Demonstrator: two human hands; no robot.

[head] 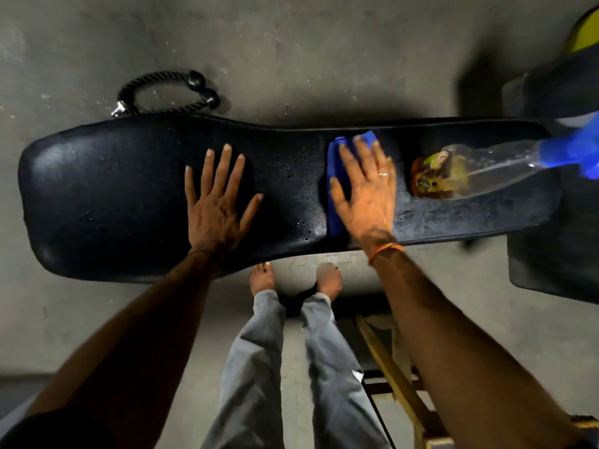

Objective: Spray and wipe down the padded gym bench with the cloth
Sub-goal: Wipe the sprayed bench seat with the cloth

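A long black padded bench [103, 189] runs across the view from left to right, its surface dotted with wet drops near the middle. My left hand [217, 202] rests flat on the wide left pad, fingers spread. My right hand [364, 192] presses flat on a blue cloth [337, 176] that lies over the seam between the two pads. A clear spray bottle [479, 171] with a blue trigger head and a yellow-orange label lies on its side on the right end of the bench, just right of my right hand.
A black rope handle [165, 92] lies on the concrete floor behind the bench. My bare feet [262, 278] stand just in front of it. A yellow metal frame [395, 380] sits at lower right. Dark equipment with a yellow patch [583, 34] fills the right edge.
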